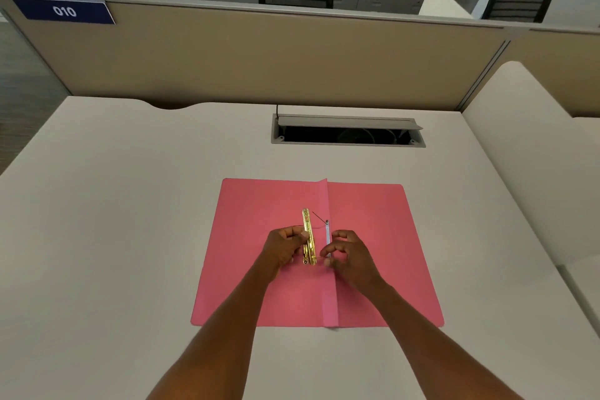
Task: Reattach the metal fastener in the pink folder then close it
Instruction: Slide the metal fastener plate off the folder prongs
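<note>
Gold metal fastener bar (308, 236) stands on edge just left of the pink folder (373, 253) spine, long axis along it. My left hand (285, 248) pinches the bar; my right hand (349, 253) pinches a thin prong (319, 257) at the bar's near end. Folder lies open mid-desk (130, 204), free room all round.
</note>
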